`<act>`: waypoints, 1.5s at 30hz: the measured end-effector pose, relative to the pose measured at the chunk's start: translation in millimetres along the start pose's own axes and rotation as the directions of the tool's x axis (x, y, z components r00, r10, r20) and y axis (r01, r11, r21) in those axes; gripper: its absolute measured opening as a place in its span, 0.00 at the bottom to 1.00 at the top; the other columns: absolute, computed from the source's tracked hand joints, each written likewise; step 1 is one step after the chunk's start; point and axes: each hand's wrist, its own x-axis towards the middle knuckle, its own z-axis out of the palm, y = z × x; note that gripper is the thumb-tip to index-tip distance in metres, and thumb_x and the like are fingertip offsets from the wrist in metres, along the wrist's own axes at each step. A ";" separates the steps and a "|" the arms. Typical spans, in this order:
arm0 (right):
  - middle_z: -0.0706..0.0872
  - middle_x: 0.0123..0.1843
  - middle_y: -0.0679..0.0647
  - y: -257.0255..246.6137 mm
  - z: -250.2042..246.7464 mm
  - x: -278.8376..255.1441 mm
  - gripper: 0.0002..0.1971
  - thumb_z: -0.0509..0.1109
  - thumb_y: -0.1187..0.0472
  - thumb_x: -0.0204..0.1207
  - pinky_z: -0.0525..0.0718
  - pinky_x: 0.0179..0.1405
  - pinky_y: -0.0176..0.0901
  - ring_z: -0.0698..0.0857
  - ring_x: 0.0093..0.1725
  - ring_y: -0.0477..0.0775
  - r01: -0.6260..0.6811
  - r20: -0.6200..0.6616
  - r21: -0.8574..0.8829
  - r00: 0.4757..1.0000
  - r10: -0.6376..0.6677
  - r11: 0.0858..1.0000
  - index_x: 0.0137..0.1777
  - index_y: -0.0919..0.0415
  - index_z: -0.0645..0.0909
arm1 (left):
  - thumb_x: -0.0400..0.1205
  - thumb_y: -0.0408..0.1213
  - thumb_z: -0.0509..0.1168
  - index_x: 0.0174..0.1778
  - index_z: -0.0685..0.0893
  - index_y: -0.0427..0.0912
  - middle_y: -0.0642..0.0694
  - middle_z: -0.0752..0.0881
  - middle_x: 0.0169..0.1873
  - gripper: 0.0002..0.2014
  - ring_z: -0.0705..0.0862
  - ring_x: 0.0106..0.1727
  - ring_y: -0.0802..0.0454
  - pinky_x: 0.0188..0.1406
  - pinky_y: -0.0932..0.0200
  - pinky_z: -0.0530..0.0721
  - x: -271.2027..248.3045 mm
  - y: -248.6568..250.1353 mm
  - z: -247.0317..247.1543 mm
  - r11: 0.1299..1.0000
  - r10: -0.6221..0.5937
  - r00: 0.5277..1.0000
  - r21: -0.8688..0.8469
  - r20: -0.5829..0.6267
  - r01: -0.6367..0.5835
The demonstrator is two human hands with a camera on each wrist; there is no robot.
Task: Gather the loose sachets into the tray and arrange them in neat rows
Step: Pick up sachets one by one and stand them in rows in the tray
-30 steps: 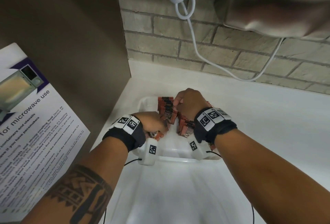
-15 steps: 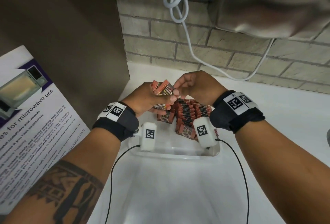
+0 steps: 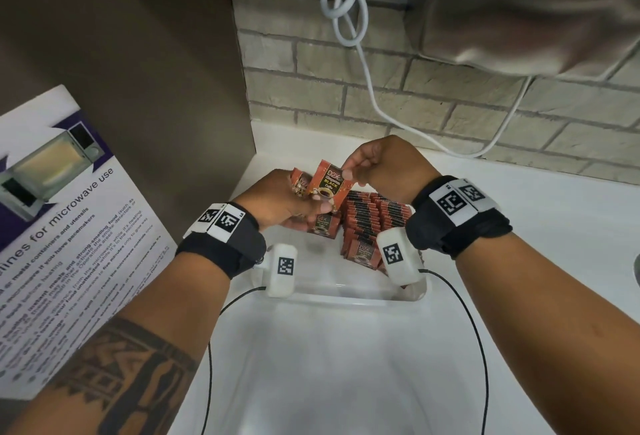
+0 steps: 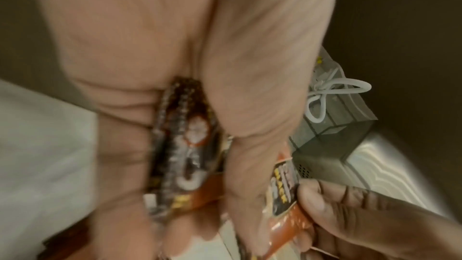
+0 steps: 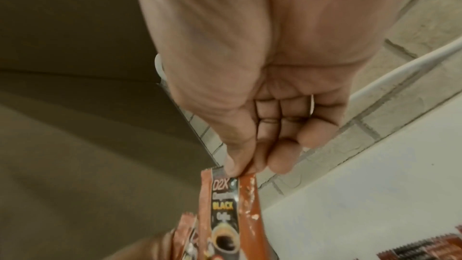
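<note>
Orange-brown coffee sachets stand in rows (image 3: 372, 218) inside a clear plastic tray (image 3: 346, 291) on the white counter. Above the tray's far left, my left hand (image 3: 287, 200) grips a small bunch of sachets (image 4: 185, 151). My right hand (image 3: 374, 164) pinches the top edge of the front sachet (image 3: 327, 185), thumb and forefinger on its upper corner; the right wrist view shows this pinched sachet (image 5: 225, 201) hanging below the fingertips. The left hand's thumb also rests on that sachet's lower part. One sachet (image 3: 323, 226) lies under the left hand in the tray.
A brown panel (image 3: 138, 88) walls off the left side, with a microwave notice (image 3: 62, 233) on it. A brick wall (image 3: 346, 88) with a knotted white cable (image 3: 343, 8) stands behind. A steel hand dryer (image 3: 536, 8) hangs at top right. White counter (image 3: 536, 226) extends rightward.
Both hands have risen out of the tray, the left carrying a bunch of sachets. The right hand has taken the front sachet's top edge and drawn it up from the bunch.
</note>
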 end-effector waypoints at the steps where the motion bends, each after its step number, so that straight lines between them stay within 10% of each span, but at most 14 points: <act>1: 0.91 0.38 0.44 0.9 2.6 1.2 0.03 0.77 0.59 0.76 0.79 0.42 0.28 0.85 0.40 0.39 -0.007 -0.003 -0.042 1.000 0.007 0.999 0.45 0.51 0.92 | 0.76 0.39 0.80 0.53 0.89 0.36 0.41 0.90 0.37 0.14 0.88 0.38 0.48 0.42 0.51 0.92 -0.4 -3.1 -3.7 0.995 -0.082 0.997 0.059 -0.012 0.083; 5: 0.87 0.39 0.40 9.4 25.0 8.6 0.04 0.76 0.59 0.76 0.72 0.36 0.25 0.82 0.44 0.40 -0.049 0.046 -0.207 0.997 0.059 0.977 0.46 0.53 0.92 | 0.78 0.44 0.79 0.46 0.87 0.34 0.43 0.85 0.33 0.16 0.83 0.33 0.50 0.36 0.56 0.91 -0.5 -13.5 -9.4 0.884 -0.375 0.927 0.290 -0.030 0.367; 12: 0.91 0.45 0.48 30.1 73.0 27.2 0.07 0.71 0.55 0.70 0.89 0.54 0.51 0.88 0.49 0.52 -0.144 0.096 -0.381 0.976 0.195 0.913 0.40 0.51 0.92 | 0.82 0.41 0.74 0.57 0.87 0.38 0.45 0.89 0.36 0.13 0.81 0.28 0.54 0.26 0.64 0.81 20.5 -30.1 19.6 0.820 -0.476 0.872 0.414 0.110 0.396; 18: 0.89 0.50 0.53 38.5 87.5 35.0 0.09 0.69 0.56 0.74 0.89 0.54 0.53 0.86 0.54 0.57 -0.125 0.114 -0.480 0.972 0.203 0.868 0.45 0.57 0.91 | 0.82 0.37 0.73 0.63 0.86 0.32 0.41 0.89 0.40 0.16 0.82 0.38 0.46 0.48 0.54 0.84 35.2 -46.0 30.4 0.844 -0.478 0.867 0.346 0.137 0.411; 45: 0.81 0.41 0.36 37.4 63.6 22.9 0.12 0.71 0.62 0.76 0.84 0.54 0.43 0.85 0.53 0.48 -0.102 0.090 -0.302 0.987 0.135 0.948 0.37 0.44 0.85 | 0.82 0.31 0.71 0.58 0.86 0.34 0.39 0.90 0.41 0.10 0.85 0.32 0.50 0.39 0.59 0.86 37.0 -52.5 28.9 0.876 -0.443 0.881 0.291 0.165 0.386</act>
